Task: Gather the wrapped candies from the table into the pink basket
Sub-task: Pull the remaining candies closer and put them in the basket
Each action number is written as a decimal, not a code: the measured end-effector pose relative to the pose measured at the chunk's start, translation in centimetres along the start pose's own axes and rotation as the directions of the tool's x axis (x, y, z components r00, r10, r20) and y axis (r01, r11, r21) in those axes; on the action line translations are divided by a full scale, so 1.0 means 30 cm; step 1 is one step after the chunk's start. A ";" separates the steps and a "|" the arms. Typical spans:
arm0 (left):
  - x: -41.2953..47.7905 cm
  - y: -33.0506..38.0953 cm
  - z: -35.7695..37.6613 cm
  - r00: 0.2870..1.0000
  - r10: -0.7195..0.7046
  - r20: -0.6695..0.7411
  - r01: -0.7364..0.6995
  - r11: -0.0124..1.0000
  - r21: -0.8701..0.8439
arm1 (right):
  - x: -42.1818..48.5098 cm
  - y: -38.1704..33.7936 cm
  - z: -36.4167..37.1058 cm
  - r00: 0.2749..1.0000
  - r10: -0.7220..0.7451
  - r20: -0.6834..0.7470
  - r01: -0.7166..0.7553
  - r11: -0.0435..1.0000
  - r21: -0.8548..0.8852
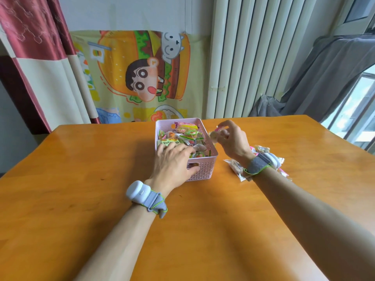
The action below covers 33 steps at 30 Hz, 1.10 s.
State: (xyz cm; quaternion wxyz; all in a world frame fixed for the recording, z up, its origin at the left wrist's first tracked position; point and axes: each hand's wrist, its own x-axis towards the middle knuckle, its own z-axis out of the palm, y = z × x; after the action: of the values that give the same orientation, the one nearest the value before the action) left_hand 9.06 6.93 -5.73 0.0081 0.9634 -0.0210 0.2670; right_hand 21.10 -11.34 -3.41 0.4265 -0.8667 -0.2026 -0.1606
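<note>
Spread and fairly straight, the fingers of the left hand (172, 160) lie over the near left corner of the pink basket (203, 172), their tips resting on the sweets inside, while the thumb presses against the outside of the near wall beside the handle slot; nothing is curled into a fist. A grey strap with a white pod (142, 194) circles that wrist. The basket is rectangular moulded plastic with lattice-patterned walls and a smooth rim. It stands on the orange wooden table (81, 179) with its long axis running near to far, the near end swung slightly right. It is heaped with wrapped candies (187, 134) in glossy, crinkled green, yellow, pink and clear wrappers, lying at all angles.

Just right of the basket's far right rim, the right hand (233, 141) is raised off the table, its fingertips pinching one candy (216, 135). That small piece hangs slantwise, its pink end up among the fingers and its pale tan end lower, pointing towards the basket. The right wrist wears a matching grey strap (258, 165), and behind it a small heap of loose candies (236, 168) lies on the table to the right of the basket, partly hidden by the arm; one clear packet there points its long side near to far.

Beyond the table from the left: a red and cream curtain (30, 47), a cartoon-printed cloth (142, 74), a ribbed cream radiator (243, 57), a draped grey cloth (334, 78) and a window (359, 112)
</note>
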 end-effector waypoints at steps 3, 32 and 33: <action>0.002 0.005 0.004 1.000 -0.029 -0.001 0.029 0.999 0.029 | -0.001 -0.038 -0.018 0.994 -0.078 -0.073 0.080 0.996 0.035; 0.003 -0.007 -0.004 0.999 -0.032 -0.023 0.030 0.997 -0.077 | -0.067 -0.132 0.003 0.922 -0.243 0.302 0.308 0.933 -0.188; 0.003 -0.008 -0.003 0.999 -0.037 -0.025 0.035 0.996 -0.085 | -0.076 -0.144 0.009 0.918 -0.269 0.291 0.329 0.927 -0.182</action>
State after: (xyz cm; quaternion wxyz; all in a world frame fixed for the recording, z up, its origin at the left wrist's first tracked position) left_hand 9.10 7.17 -5.61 0.0538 0.9588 -0.0147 0.2786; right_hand 17.05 -9.22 -1.67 0.2644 -0.8817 -0.3680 -0.1311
